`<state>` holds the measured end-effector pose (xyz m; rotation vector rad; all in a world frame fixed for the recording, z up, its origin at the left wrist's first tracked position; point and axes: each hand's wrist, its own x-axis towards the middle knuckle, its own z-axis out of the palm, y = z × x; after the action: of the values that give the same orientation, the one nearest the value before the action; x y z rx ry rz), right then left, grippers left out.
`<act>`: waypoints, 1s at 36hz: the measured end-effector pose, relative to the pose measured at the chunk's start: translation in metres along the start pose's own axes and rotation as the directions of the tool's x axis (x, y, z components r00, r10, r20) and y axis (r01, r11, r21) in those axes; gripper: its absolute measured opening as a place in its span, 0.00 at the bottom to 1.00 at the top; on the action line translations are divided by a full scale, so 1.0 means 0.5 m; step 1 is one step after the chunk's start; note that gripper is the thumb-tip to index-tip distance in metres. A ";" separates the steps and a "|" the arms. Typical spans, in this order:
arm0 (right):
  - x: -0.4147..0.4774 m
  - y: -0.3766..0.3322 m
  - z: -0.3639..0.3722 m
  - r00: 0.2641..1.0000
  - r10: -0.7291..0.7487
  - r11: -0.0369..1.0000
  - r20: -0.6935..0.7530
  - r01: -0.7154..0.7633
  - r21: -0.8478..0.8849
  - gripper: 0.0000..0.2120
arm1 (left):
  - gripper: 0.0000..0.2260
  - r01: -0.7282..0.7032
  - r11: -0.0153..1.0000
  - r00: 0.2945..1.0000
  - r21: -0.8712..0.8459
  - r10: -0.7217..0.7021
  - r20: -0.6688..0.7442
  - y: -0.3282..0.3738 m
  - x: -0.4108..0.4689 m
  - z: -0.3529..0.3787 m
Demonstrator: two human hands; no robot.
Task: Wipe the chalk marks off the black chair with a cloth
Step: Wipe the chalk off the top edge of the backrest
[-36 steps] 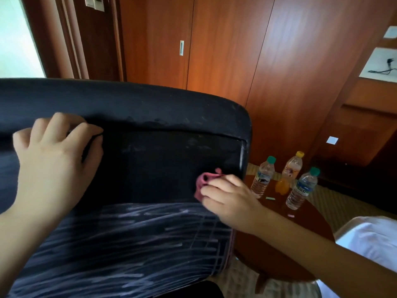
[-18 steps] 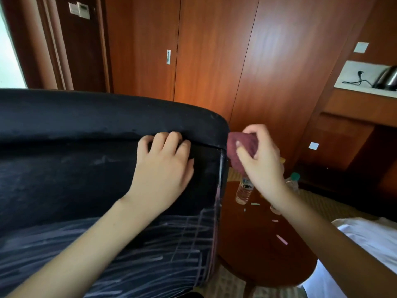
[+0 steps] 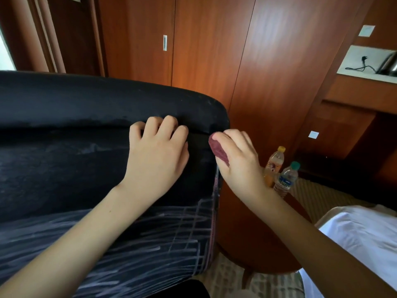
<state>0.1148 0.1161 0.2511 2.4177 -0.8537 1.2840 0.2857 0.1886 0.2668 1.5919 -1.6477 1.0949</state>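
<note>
The black chair [image 3: 64,168] fills the left of the head view, its padded top edge curving to the right. White chalk marks [image 3: 150,250] cover its lower part, and the upper band is dark with faint smears. My left hand [image 3: 156,155] rests on the chair just below the top seam, fingers curled against it. My right hand [image 3: 238,160] grips a bunched dark red cloth [image 3: 218,150] at the chair's right edge, near the top corner.
A round wooden table [image 3: 247,244] stands right of the chair with two bottles [image 3: 285,179] showing behind my right wrist. Wooden wardrobe doors [image 3: 214,50] rise behind. A white sheet [image 3: 361,233] lies at the right.
My left hand slid from the chair's left side to near the right corner. My right hand lifted the cloth off the chair, then brought it back to the right edge.
</note>
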 end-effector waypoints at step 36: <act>-0.182 -0.028 0.012 0.966 -0.025 0.986 0.258 -0.019 0.165 0.12 | 0.10 -0.010 0.999 1.000 -0.032 0.010 -0.003 -0.009 -0.008 0.010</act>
<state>0.0882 0.1581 0.1732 2.7638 -0.8371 1.0913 0.2911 0.1865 0.2615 1.5627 -1.6649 1.0702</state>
